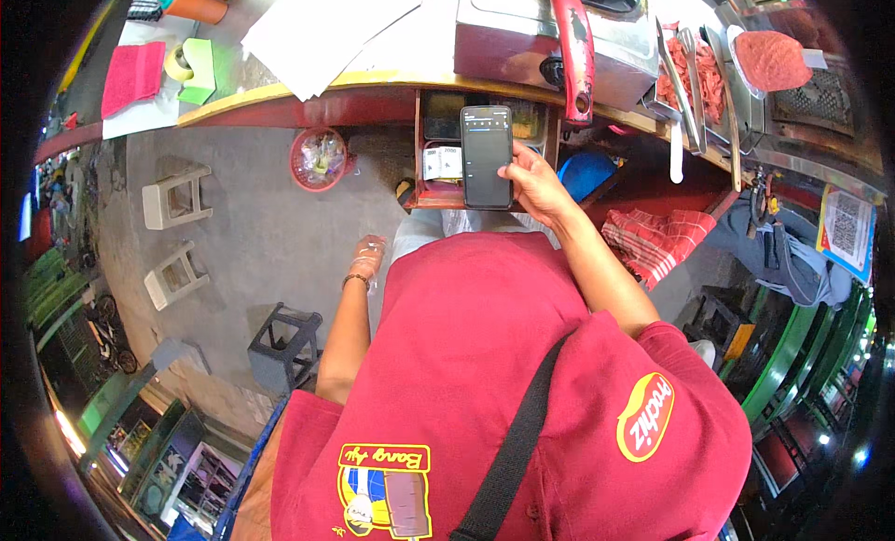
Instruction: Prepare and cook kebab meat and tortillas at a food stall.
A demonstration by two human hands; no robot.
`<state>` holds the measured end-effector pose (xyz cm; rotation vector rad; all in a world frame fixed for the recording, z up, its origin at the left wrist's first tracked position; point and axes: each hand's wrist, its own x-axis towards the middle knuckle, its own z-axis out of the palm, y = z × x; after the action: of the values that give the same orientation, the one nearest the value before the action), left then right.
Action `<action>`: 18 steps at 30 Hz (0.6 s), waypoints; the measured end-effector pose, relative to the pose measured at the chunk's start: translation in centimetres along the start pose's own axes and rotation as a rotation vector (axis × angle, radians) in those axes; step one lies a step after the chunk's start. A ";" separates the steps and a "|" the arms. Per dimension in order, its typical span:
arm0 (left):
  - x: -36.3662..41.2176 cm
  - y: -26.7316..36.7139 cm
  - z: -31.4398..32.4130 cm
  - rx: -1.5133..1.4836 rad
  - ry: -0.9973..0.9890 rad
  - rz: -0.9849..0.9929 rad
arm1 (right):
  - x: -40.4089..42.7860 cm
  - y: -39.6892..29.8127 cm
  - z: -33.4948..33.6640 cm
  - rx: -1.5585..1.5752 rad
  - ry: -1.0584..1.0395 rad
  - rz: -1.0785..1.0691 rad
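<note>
My right hand (533,179) grips a dark smartphone (487,164) upright above an open drawer, its thumb at the lower right edge of the screen. Banknotes (442,163) lie in a compartment of the drawer (418,132), left of the phone. My left hand (368,255) hangs low beside my left thigh in a clear plastic glove; it touches no object that I can see, and how far its fingers are spread is unclear. Above the drawer, a red pan handle (573,55) juts over the counter edge from a metal stove (507,34).
White paper sheets (328,30) and a red cloth (133,78) lie on the counter. Tongs (675,79) rest over a tray of sliced meat (703,76). Below stand a red waste basket (319,159), a dark stool (283,345) and pale stools (177,197). A checked cloth (657,240) hangs at right.
</note>
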<state>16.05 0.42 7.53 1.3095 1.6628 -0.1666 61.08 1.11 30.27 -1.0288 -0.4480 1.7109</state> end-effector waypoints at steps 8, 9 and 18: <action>-0.2 1.2 -0.4 0.033 -0.009 -0.021 | 0.3 -0.7 1.2 0.358 -0.171 0.129; -0.3 1.0 -0.4 0.033 -0.007 -0.022 | 0.4 -0.6 1.0 0.372 -0.201 0.134; 0.3 0.0 -0.2 0.050 0.024 0.075 | 0.7 1.1 1.0 0.395 -0.095 0.156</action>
<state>15.98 0.75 7.47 1.4141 1.6368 -0.1493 59.55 1.55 29.78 -0.7109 -0.0809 1.8974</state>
